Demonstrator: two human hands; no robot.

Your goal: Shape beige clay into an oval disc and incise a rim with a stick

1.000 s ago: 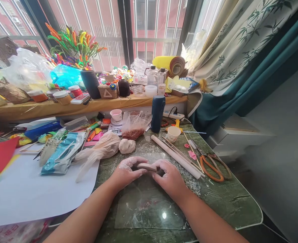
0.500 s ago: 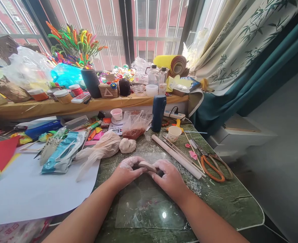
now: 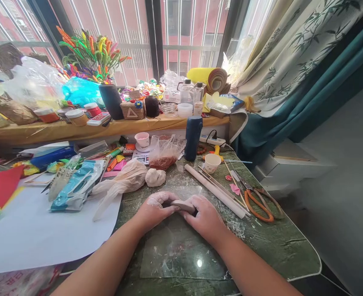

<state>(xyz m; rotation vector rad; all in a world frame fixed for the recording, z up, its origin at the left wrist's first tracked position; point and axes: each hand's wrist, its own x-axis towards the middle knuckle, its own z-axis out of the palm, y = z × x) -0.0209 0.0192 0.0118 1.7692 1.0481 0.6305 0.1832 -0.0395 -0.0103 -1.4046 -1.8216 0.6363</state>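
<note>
Pinched from both ends, a flat tan-pink slab of clay is held between the flour-dusted left hand and the right hand. The fingers of each hand are curled in and closed on the slab's edges.

In the head view, the underside of the slab and most of the fingertips are hidden beneath it. Whether the slab touches the surface below cannot be told. Both forearms are cut off by the bottom edge of the picture. The slab is found at the near middle of the green marbled table, over the far edge of a clear plastic sheet smeared with white powder.

Just beyond the hands, a white lump of dough is seen beside a crumpled pale plastic bag. To the right, a long white rolling pin is laid at a slant, with thin wooden sticks alongside it and orange-handled scissors further out. A small paper cup and a dark blue cylindrical bottle are stood behind the pin. To the left, a large white paper sheet is spread out. The small clutter on the window ledge is too fine to be made out.
</note>
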